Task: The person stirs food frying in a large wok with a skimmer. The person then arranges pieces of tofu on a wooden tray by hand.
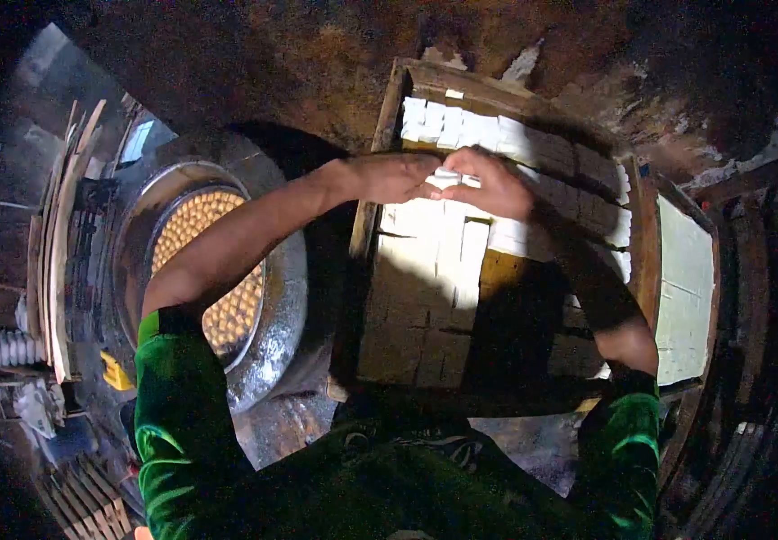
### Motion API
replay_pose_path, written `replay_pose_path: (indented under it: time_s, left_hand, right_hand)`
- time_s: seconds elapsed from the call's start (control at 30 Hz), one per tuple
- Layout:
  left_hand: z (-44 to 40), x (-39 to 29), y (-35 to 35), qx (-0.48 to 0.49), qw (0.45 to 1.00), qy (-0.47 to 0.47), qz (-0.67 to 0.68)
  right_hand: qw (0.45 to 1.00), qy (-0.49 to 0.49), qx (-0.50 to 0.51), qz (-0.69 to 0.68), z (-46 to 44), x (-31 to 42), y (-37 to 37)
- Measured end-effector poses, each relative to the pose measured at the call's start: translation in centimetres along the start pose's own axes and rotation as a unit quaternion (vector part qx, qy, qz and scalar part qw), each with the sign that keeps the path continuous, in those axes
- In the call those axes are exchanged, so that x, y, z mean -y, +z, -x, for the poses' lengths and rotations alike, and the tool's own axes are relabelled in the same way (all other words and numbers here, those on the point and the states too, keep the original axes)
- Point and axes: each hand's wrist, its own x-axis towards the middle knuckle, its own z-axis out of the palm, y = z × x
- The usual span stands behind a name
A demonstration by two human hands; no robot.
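My left hand [400, 177] and my right hand [490, 186] meet over a wooden tray [387, 117], fingertips towards each other. Between them shows a small row of white tofu pieces [444, 178], pressed from both sides by the fingers. Beyond my hands, cut tofu blocks [474, 131] stand in rows along the tray's far side. Nearer to me, a flat tofu slab [416, 301] with cut lines fills the left part, half in shadow. Beside it a bare brown strip of the tray bottom shows. The undersides of my fingers are hidden.
To the left, a wide metal pan [283, 310] holds many golden round pieces [195, 225]. A second tray with a pale slab [684, 288] stands on the right. Wooden planks [65, 243], a yellow object [116, 371] and a slatted wooden rack [87, 499] lie at far left.
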Motion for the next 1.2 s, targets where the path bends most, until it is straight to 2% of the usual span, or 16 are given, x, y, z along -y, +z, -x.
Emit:
replay_pose_path:
  time_s: [0.03,0.1,0.13,0.23,0.3,0.37,0.4,0.47,0.5,0.6,0.7,0.73,0.97,1.03,1.13,1.2]
  left_hand:
    - [0.7,-1.3,-0.6,0.012,0.999,0.0,0.03]
    - [1.1,-3.4,-1.5,0.109,0.992,-0.063,0.018]
    - [1.1,-3.6,-1.3,0.116,0.991,-0.068,0.016]
    - [1.3,-3.6,-0.2,0.11,0.99,-0.085,0.023]
    - [1.0,-3.1,0.7,0.092,0.993,-0.052,-0.044]
    - [0.7,-1.6,2.4,0.05,0.995,-0.007,-0.09]
    - [0.9,-1.8,3.0,0.016,0.988,-0.025,-0.154]
    - [0.9,-1.5,4.0,-0.038,0.962,-0.029,-0.269]
    - [1.0,-1.7,4.2,-0.037,0.962,-0.028,-0.27]
    - [1.8,-3.4,4.4,-0.02,0.976,-0.068,-0.207]
    - [2.5,-5.3,3.5,-0.005,0.98,-0.088,-0.18]
    - [2.5,-4.4,4.4,-0.06,0.972,-0.046,-0.22]
    - [2.2,-4.0,3.2,-0.06,0.981,-0.059,-0.177]
    - [1.8,-4.2,2.1,0.002,0.988,-0.057,-0.145]
    - [1.6,-4.8,1.2,0.075,0.987,-0.083,-0.118]
    - [1.3,-4.2,1.8,0.07,0.988,-0.079,-0.114]
  right_hand:
    - [0.996,0.004,0.013,-0.089,0.5,0.5,0.5]
    - [0.997,0.052,0.017,-0.046,1.4,-0.4,1.8]
    - [0.99,0.051,0.023,-0.128,1.6,-0.2,2.3]
    - [0.998,-0.004,-0.057,0.038,1.9,1.0,2.9]
    - [0.99,0.035,-0.054,0.129,1.8,1.8,2.6]
    - [0.964,-0.036,-0.066,0.254,1.4,2.3,2.3]
    - [0.95,-0.075,-0.131,0.274,1.3,2.0,3.0]
    - [0.923,-0.11,-0.164,0.329,1.3,1.4,3.4]
    - [0.893,-0.141,-0.194,0.381,1.4,1.2,3.7]
    - [0.896,-0.106,-0.169,0.397,2.3,-1.5,5.4]
    - [0.903,-0.066,-0.157,0.395,3.3,2.4,5.6]
    - [0.921,-0.015,-0.152,0.357,3.5,2.4,5.9]
    - [0.941,0.032,-0.122,0.314,3.0,2.0,5.0]
    - [0.99,0.069,-0.07,0.103,2.6,1.7,4.1]
    - [0.992,0.078,-0.072,0.068,2.5,1.0,3.9]
    - [0.992,0.097,-0.061,0.052,2.8,1.2,3.7]
